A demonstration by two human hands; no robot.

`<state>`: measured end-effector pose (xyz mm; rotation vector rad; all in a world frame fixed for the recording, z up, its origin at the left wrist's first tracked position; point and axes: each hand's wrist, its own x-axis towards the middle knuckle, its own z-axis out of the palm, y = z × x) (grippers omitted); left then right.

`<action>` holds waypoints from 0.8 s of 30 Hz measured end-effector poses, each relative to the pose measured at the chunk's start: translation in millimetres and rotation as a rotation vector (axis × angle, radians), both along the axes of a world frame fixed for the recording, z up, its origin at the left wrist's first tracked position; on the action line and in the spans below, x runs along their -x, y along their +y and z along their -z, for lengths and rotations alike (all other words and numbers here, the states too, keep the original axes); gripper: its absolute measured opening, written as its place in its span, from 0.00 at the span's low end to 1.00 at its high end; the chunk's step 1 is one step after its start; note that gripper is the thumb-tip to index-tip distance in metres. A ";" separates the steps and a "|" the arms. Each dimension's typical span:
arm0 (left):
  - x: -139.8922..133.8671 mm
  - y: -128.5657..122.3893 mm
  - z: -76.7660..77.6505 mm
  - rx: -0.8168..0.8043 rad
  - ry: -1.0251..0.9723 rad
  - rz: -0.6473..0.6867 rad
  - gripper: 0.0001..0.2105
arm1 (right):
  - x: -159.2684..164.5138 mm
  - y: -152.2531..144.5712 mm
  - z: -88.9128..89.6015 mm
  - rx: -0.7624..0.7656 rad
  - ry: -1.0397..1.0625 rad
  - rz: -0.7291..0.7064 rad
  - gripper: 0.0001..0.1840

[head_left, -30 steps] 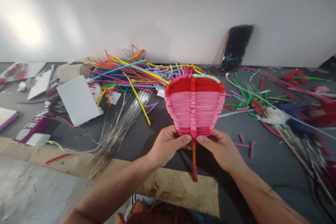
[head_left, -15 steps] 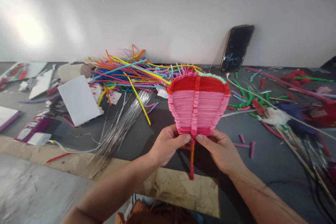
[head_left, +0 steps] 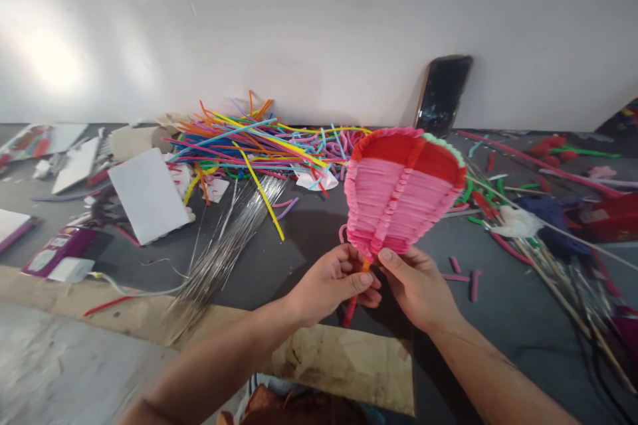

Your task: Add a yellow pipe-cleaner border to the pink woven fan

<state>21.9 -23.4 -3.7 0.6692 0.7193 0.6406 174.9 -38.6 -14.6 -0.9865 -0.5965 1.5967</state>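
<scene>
A fan-shaped pipe-cleaner piece [head_left: 399, 192], pink with a red band across its top and a mint strip on the upper right rim, is held up in front of me. It leans to the right. My left hand [head_left: 343, 281] is closed around its orange and red stem [head_left: 350, 312], just below the fan. With thumb on the front, my right hand [head_left: 413, 282] pinches the fan's lower right edge; its other fingers are hidden behind. A small pink loop sticks out at the fan's lower left.
A pile of colourful pipe cleaners [head_left: 249, 139] lies by the wall, with a bundle of thin wires [head_left: 224, 259] nearer me. A phone [head_left: 443, 94] leans on the wall. At left are a white box [head_left: 147, 196] and a purple box [head_left: 60, 250]; sticks and scraps lie at right.
The fan has tilted and shifted to the right. My left hand has moved from the fan's lower edge down onto the stem, while my right hand still pinches the base.
</scene>
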 end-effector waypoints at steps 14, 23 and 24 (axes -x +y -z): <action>6.7 9.3 -7.4 -0.192 0.099 -0.169 0.15 | -0.5 -1.4 2.5 -0.006 -0.042 -0.055 0.08; 12.3 16.2 -5.1 -0.207 0.145 -0.297 0.10 | 0.3 -3.5 7.1 -0.066 -0.120 -0.105 0.10; 12.3 16.0 -4.6 -0.198 0.130 -0.288 0.10 | -0.2 -3.5 7.1 -0.065 -0.121 -0.107 0.10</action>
